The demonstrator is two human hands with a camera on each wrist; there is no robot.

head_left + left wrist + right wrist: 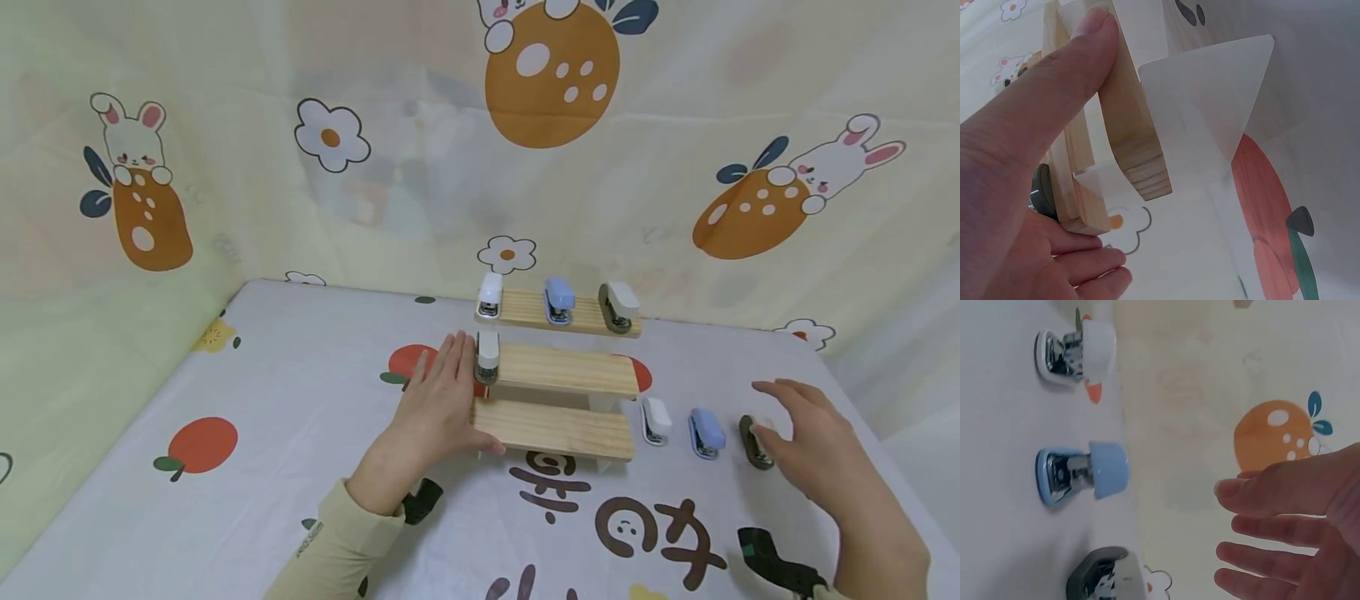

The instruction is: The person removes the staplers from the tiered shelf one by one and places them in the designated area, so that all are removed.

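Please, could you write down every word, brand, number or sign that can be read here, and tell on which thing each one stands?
No text can be read with certainty.
Tablecloth: large, stylised brown lettering, turned around and partly out of the frame; not readable.
Left sleeve: small dark print, too small to read.
Staplers: no readable label in any view.
Wall cloth: faint marks, too pale to read.

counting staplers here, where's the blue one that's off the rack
In the head view, the blue stapler sits right of the wooden rack, between a white stapler and the dark-based stapler by the right hand.
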